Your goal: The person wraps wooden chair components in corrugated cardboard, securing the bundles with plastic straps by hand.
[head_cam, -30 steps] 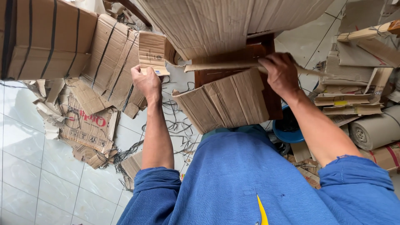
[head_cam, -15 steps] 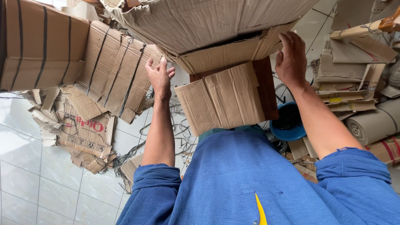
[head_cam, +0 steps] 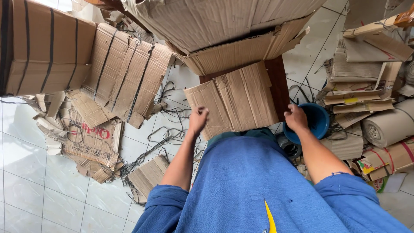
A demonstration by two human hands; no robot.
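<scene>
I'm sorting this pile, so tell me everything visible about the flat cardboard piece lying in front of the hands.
The flat cardboard piece is brown corrugated board, creased into panels, with ragged edges. It lies tilted on a dark red-brown stand, under the flap of a big box. The left hand hangs at its near corner; the right hand is beside it, by a blue bowl.

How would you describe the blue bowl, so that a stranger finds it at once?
Start at the dark wooden table with flattened cardboard on it. Just beyond its right edge, beside the right hand, sits the blue bowl. It is the only round, bright blue thing among brown cardboard scraps.
</scene>
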